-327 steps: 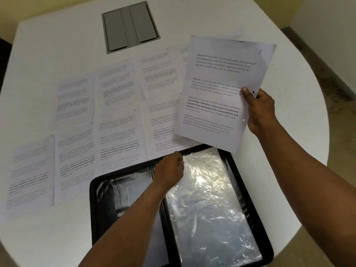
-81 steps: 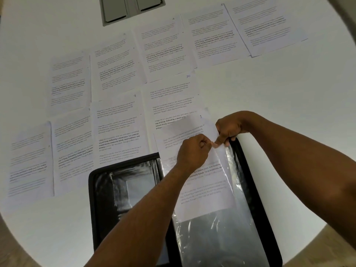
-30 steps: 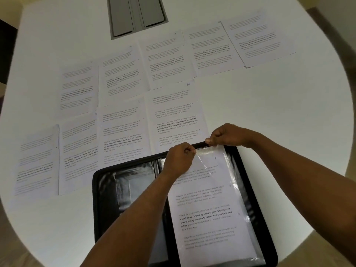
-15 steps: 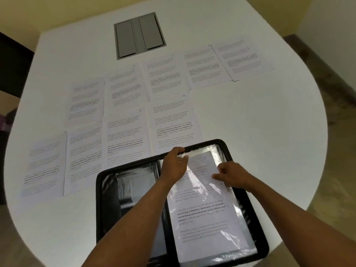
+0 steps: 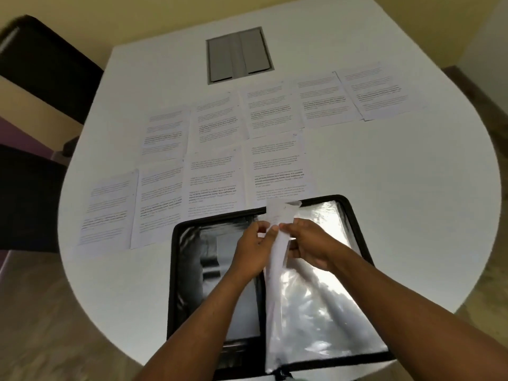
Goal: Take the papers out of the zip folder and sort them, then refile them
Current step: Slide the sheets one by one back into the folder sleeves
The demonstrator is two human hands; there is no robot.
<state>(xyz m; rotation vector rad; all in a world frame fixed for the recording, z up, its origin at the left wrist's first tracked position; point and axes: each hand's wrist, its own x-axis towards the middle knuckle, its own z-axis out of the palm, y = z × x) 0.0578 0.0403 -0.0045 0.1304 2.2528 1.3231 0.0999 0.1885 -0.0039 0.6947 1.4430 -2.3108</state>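
The black zip folder with shiny clear plastic sleeves (image 5: 354,215) lies open at the near edge of the round white desk (image 5: 398,202). Both hands are at its spine, turning one clear sleeve with a white printed sheet inside (image 5: 276,259) so it stands on edge. The left hand (image 5: 254,251) pinches the sleeve near its top from the left, and the right hand (image 5: 308,247) has its fingers curled onto the same edge from the right.

That sleeve looks feather-light, floppy and slick, so I'd expect it to buckle if held by one corner only. The top edge near the spine, where the hands are now, seems the sensible spot to hold. The paper inside should crease easily if the plastic bends hard.

The remaining loose white printed sheets (image 5: 214,185) sit in rows on the desk beyond the folder, some edges overlapping.

Hard to make out:
- The text and page numbers are too blurry to read.
- The sleeve is edge-on, so its face is hidden.
- The folder's bottom edge is cut off by the frame.
- Glare hides what's in the other sleeves.
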